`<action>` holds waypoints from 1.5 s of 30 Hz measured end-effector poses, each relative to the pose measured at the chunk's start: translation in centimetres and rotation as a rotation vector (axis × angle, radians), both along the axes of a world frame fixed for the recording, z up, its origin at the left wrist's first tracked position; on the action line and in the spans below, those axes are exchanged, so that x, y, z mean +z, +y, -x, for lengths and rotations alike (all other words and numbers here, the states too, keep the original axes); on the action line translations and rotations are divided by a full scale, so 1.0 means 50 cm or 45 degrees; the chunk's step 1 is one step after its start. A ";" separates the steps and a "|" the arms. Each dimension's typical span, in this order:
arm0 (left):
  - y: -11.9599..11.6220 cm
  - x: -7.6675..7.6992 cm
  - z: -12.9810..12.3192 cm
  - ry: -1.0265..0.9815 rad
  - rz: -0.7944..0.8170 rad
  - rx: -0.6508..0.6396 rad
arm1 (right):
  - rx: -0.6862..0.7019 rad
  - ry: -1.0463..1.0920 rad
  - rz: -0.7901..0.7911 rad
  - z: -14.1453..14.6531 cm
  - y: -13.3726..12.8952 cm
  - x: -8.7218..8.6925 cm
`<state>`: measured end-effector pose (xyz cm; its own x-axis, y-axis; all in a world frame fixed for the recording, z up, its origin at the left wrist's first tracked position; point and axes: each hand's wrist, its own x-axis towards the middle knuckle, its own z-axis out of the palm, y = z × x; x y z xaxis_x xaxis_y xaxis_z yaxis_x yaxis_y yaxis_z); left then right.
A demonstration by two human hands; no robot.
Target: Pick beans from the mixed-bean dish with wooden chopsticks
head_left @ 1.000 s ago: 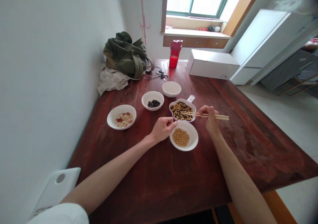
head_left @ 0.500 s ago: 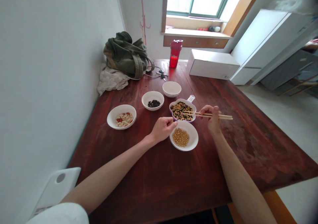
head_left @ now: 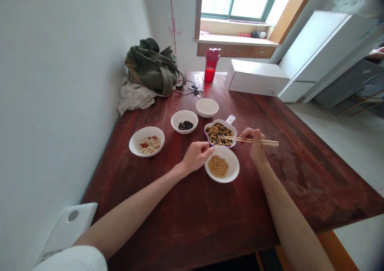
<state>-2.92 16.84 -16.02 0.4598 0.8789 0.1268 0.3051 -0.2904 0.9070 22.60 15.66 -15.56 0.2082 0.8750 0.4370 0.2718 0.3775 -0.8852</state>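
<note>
My right hand point(head_left: 255, 145) grips a pair of wooden chopsticks point(head_left: 267, 142). Their tips reach into a purple-rimmed dish point(head_left: 230, 119) with a short handle, among mixed black and yellow beans point(head_left: 216, 133). Curled at the upper left rim of a white bowl point(head_left: 234, 174), my left hand point(head_left: 196, 155) has its thumb over that rim and its knuckles near the purple-rimmed dish; its other fingertips are hidden. Yellow soybeans point(head_left: 218, 166) lie in this bowl. Black beans point(head_left: 185, 125) sit in a second white bowl point(head_left: 177, 119) farther off.
To the left, a white bowl point(head_left: 133, 145) holds pale and reddish nuts or seeds. Another white bowl point(head_left: 207, 105) stands behind the dish. Toward the back are a green bag point(head_left: 153, 67), keys point(head_left: 195, 90), a red bottle point(head_left: 211, 67) and a white box point(head_left: 258, 79). A wall borders the table's left side.
My right hand and the chopsticks have shifted slightly left, the tips moving a little within the mixed beans. My left hand stays where it was.
</note>
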 end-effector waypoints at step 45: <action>0.000 -0.001 0.000 -0.017 -0.007 0.000 | -0.134 0.115 0.055 0.007 -0.001 0.003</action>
